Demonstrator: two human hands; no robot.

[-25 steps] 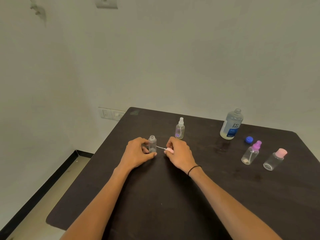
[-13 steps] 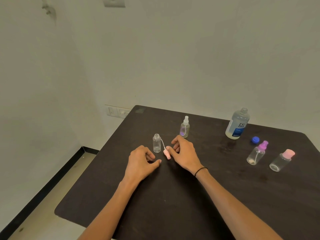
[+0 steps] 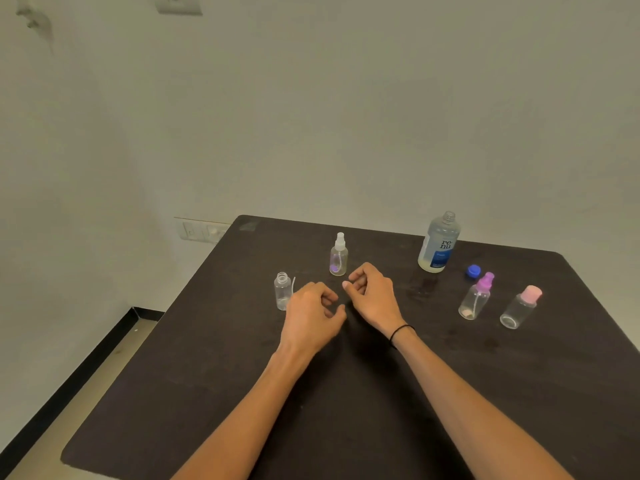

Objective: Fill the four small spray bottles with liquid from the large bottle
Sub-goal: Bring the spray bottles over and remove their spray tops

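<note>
A small clear bottle (image 3: pixel 282 291) stands uncapped left of my hands, and a thin white dip tube (image 3: pixel 293 284) shows beside it. The tube's spray head is hidden behind my left hand (image 3: pixel 313 317), which hovers with loosely curled fingers and no visible grip. My right hand (image 3: pixel 372 294) is beside it, also loosely curled and empty. A white-capped spray bottle (image 3: pixel 338 256) stands just behind my hands. The large bottle (image 3: pixel 439 242) stands uncapped at the back right, with its blue cap (image 3: pixel 473 271) next to it. A purple-capped bottle (image 3: pixel 476 297) and a pink-capped bottle (image 3: pixel 521 306) stand further right.
Everything sits on a dark table (image 3: pixel 381 410) pushed against a pale wall. The table's left edge drops to the floor (image 3: pixel 86 368). Wall sockets (image 3: pixel 201 230) sit at the table's back left corner.
My right hand has let go of the pink spray head and drawn away to the right. My left hand released the open bottle and shifted right, over where the spray head lay.
</note>
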